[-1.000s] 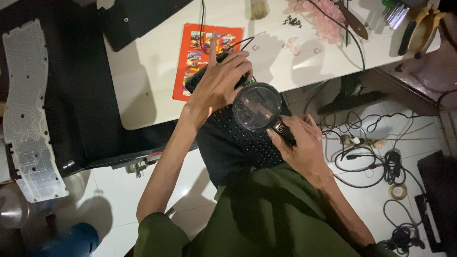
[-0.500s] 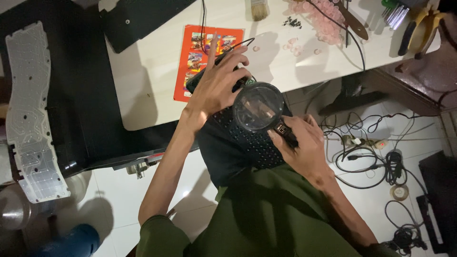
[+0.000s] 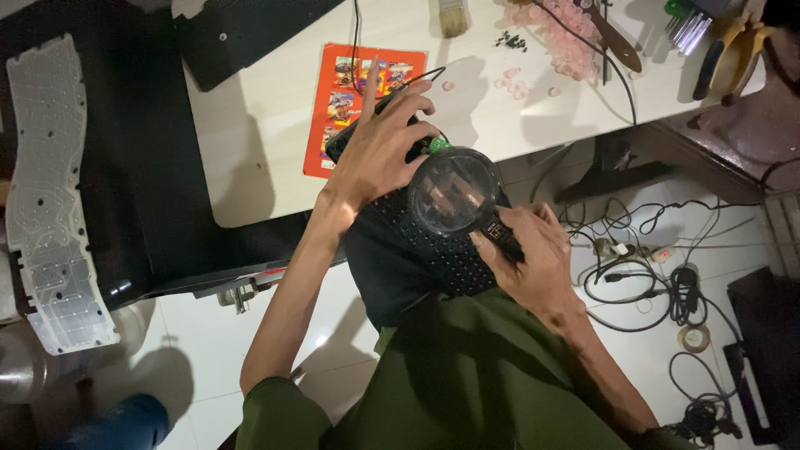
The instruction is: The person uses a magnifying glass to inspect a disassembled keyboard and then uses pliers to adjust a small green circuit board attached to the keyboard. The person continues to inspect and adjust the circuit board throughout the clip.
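My right hand (image 3: 533,254) grips the black handle of a round magnifying glass (image 3: 454,193) and holds the lens over a black keyboard frame (image 3: 433,250) that rests on my lap. My left hand (image 3: 379,146) lies on the far end of that frame at the table's edge, fingers spread, index finger pointing up. A small green part (image 3: 439,145) shows beside the left fingertips. A black cable (image 3: 417,77) runs from under the left hand across the table.
A white table (image 3: 267,142) carries an orange printed card (image 3: 333,100), a brush (image 3: 454,15), pale pink rubber domes (image 3: 558,37), pliers (image 3: 733,54) and a black panel (image 3: 242,29). A translucent keyboard membrane (image 3: 50,192) lies at left. Tangled cables (image 3: 658,283) cover the floor at right.
My left hand has shifted slightly on the frame's far end and its fingers have spread more. The magnifying glass stays over the frame.
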